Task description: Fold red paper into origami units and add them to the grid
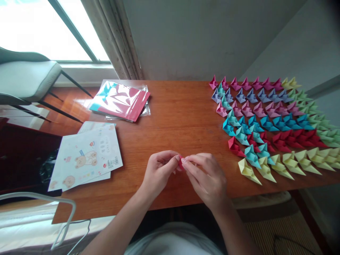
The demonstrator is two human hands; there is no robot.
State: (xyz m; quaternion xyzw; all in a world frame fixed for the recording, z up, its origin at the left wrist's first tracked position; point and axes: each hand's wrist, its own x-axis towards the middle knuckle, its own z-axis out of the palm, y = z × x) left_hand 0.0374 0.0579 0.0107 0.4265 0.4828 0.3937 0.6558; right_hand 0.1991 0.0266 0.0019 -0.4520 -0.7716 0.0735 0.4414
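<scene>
Between my two hands, just above the front part of the wooden table, is a small piece of folded red paper (181, 163). My left hand (161, 169) pinches it from the left with thumb and fingers. From the other side my right hand (206, 173) grips it with its fingertips. Most of the paper is hidden by the fingers, so its folded shape cannot be made out. To the right stand rows of folded paper boats, among them red ones (235, 146), yellow ones (248, 170), blue ones (228, 126) and pale turquoise ones (252, 155).
Shiny plastic packs of coloured paper (120, 101) lie at the table's back left. Closer, white sheets with bear drawings (90, 156) overhang the left edge of the wooden table (170, 117). A chair (29, 78) stands beyond it by the window. A white cable (71, 209) runs at front left.
</scene>
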